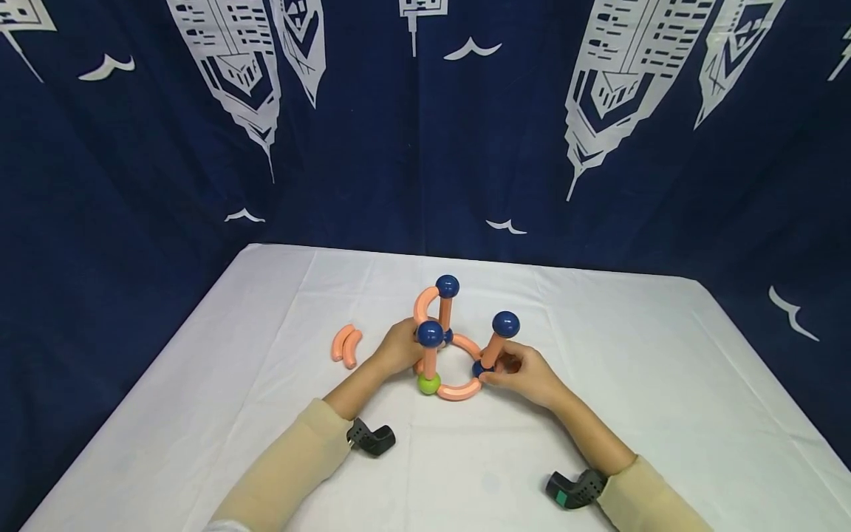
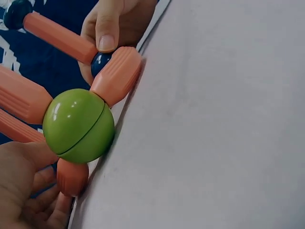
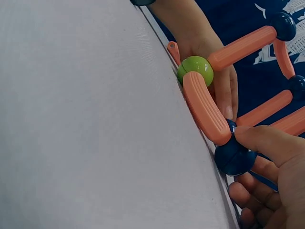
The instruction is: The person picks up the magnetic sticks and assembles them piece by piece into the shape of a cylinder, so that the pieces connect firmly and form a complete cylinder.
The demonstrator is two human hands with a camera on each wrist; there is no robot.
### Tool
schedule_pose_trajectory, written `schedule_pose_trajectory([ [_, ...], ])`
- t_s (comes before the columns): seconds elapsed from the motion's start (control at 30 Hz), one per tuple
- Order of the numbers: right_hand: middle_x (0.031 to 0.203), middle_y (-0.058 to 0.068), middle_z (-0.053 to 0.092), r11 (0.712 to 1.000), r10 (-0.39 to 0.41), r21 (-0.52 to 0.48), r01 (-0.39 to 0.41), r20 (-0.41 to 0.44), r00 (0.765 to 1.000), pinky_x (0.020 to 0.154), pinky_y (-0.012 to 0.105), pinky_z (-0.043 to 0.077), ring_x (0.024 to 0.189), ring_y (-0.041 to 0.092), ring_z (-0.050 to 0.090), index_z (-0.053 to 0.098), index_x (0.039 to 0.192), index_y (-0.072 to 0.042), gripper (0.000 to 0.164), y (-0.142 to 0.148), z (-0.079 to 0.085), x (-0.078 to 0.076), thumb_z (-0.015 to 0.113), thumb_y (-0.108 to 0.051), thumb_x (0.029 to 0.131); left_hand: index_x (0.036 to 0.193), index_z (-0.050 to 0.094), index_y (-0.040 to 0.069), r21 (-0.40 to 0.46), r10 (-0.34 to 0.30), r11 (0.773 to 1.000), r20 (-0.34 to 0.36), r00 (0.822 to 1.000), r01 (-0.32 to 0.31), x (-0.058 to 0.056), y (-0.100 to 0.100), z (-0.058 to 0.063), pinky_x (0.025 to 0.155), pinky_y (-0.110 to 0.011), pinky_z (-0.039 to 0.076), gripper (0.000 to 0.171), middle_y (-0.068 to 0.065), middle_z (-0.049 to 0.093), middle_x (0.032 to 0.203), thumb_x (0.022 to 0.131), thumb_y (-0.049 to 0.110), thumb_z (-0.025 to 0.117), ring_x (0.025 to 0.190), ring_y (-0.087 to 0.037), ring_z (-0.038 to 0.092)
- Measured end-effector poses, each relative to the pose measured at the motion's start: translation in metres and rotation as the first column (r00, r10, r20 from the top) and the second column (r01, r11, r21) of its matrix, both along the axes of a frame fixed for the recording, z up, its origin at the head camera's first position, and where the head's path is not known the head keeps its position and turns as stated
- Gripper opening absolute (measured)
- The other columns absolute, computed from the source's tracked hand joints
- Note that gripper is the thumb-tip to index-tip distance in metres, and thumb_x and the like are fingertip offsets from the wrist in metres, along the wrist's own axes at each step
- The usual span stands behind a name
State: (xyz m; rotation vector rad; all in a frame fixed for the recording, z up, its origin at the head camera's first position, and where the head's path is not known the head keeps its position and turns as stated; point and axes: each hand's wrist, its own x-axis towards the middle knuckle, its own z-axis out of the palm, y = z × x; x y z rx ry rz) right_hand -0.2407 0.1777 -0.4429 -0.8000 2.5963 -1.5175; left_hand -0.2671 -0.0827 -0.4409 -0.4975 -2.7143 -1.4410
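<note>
A frame of orange magnetic sticks and balls (image 1: 459, 392) stands on the table, with curved sticks forming a ring at its base. A green ball (image 2: 78, 125) is at the near left corner; upright sticks carry blue balls (image 1: 448, 286). My right hand (image 1: 525, 375) pinches the blue base ball (image 3: 235, 156) at the right corner between thumb and fingers. At the left side, behind the green ball, my left hand (image 1: 401, 346) holds the frame, thumb and fingers either side of it. Its fingertips are partly hidden in the head view. One curved stick (image 1: 423, 303) arches at the back upright.
Two loose curved orange sticks (image 1: 346, 345) lie side by side on the white tablecloth (image 1: 266, 355), left of the left hand. Dark blue curtain (image 1: 372, 148) with white drawings hangs behind the table. Each wrist wears a black camera (image 1: 577, 489).
</note>
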Motion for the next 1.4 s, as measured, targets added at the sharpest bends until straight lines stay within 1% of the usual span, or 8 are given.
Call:
schedule_pose_trajectory([
  [0.13, 0.08, 0.004, 0.058, 1.0, 0.014, -0.023, -0.013, 0.011, 1.0, 0.06, 0.025, 0.041, 0.069, 0.015, 0.05, 0.065, 0.1, -0.003, 0.025, 0.001, -0.003, 0.001, 0.08, -0.007, 0.08, 0.101, 0.065, 0.002, -0.021, 0.022, 1.0, 0.021, 1.0, -0.021, 0.009, -0.005, 0.001, 0.063, -0.028, 0.046, 0.018, -0.005, 0.063, 0.083, 0.084, 0.006, 0.064, 0.071, -0.014, 0.055],
  [0.27, 0.081, 0.004, 0.059, 0.999, 0.018, -0.042, -0.018, 0.014, 1.0, 0.061, 0.025, 0.042, 0.071, 0.014, 0.051, 0.065, 0.101, -0.002, 0.025, 0.003, -0.004, 0.0, 0.078, -0.005, 0.08, 0.109, 0.065, -0.001, -0.01, 0.042, 0.999, 0.029, 0.999, -0.042, 0.023, -0.009, 0.003, 0.07, -0.028, 0.049, 0.027, -0.005, 0.063, 0.09, 0.084, 0.006, 0.064, 0.079, -0.014, 0.058],
  [0.4, 0.083, 0.007, 0.062, 0.996, 0.046, -0.083, -0.044, 0.02, 0.999, 0.062, 0.024, 0.044, 0.072, 0.013, 0.054, 0.066, 0.102, 0.0, 0.025, 0.003, -0.007, -0.002, 0.078, -0.003, 0.08, 0.113, 0.066, -0.003, -0.038, 0.076, 0.996, -0.056, 0.996, -0.078, 0.042, -0.012, 0.005, 0.084, -0.037, 0.049, 0.031, -0.01, 0.064, 0.102, 0.085, 0.012, 0.066, 0.094, -0.022, 0.06],
  [0.53, 0.087, 0.013, 0.064, 0.987, 0.083, -0.136, -0.08, 0.015, 0.996, 0.062, 0.024, 0.045, 0.074, 0.013, 0.056, 0.066, 0.104, 0.003, 0.026, 0.004, -0.01, -0.004, 0.076, 0.0, 0.08, 0.105, 0.07, 0.004, 0.024, 0.166, 0.986, -0.168, 0.972, -0.165, 0.059, -0.012, 0.0, 0.079, -0.036, 0.049, 0.022, -0.006, 0.065, 0.102, 0.084, 0.008, 0.067, 0.095, -0.022, 0.059],
  [0.67, 0.087, 0.013, 0.064, 0.984, 0.087, -0.156, -0.085, 0.004, 0.996, 0.061, 0.023, 0.045, 0.074, 0.013, 0.056, 0.067, 0.105, 0.004, 0.027, 0.004, -0.01, -0.004, 0.076, 0.0, 0.08, 0.096, 0.071, 0.009, 0.127, 0.232, 0.97, -0.221, 0.947, -0.208, 0.066, -0.013, -0.008, 0.074, -0.029, 0.048, 0.019, 0.001, 0.065, 0.096, 0.081, 0.002, 0.063, 0.09, -0.017, 0.058],
  [0.87, 0.086, 0.011, 0.063, 0.982, 0.067, -0.177, -0.061, 0.029, 0.997, 0.061, 0.023, 0.043, 0.073, 0.014, 0.054, 0.068, 0.105, 0.004, 0.027, 0.006, -0.008, -0.002, 0.076, 0.0, 0.08, 0.097, 0.07, 0.007, 0.122, 0.127, 0.988, -0.279, 0.952, -0.096, 0.065, -0.014, -0.017, 0.083, -0.035, 0.047, 0.023, -0.001, 0.067, 0.098, 0.077, -0.003, 0.063, 0.097, -0.02, 0.058],
  [1.1, 0.091, 0.009, 0.063, 0.981, 0.072, -0.18, -0.069, 0.01, 0.997, 0.065, 0.024, 0.044, 0.078, 0.014, 0.055, 0.07, 0.107, 0.004, 0.026, 0.005, -0.007, -0.001, 0.074, -0.001, 0.082, 0.107, 0.065, 0.005, 0.081, -0.063, 0.992, -0.378, 0.924, 0.101, 0.066, -0.016, -0.02, 0.086, -0.037, 0.044, 0.032, -0.003, 0.065, 0.106, 0.075, 0.006, 0.069, 0.101, -0.022, 0.051],
  [1.4, 0.09, 0.009, 0.063, 0.976, 0.068, -0.207, -0.072, -0.024, 0.997, 0.064, 0.023, 0.045, 0.077, 0.013, 0.056, 0.071, 0.102, 0.004, 0.02, 0.005, -0.009, 0.002, 0.072, 0.002, 0.082, 0.092, 0.068, 0.014, 0.01, -0.055, 0.998, -0.44, 0.896, 0.066, 0.063, -0.015, -0.024, 0.076, -0.029, 0.044, 0.028, 0.007, 0.063, 0.091, 0.074, 0.026, 0.086, 0.088, -0.019, 0.053],
])
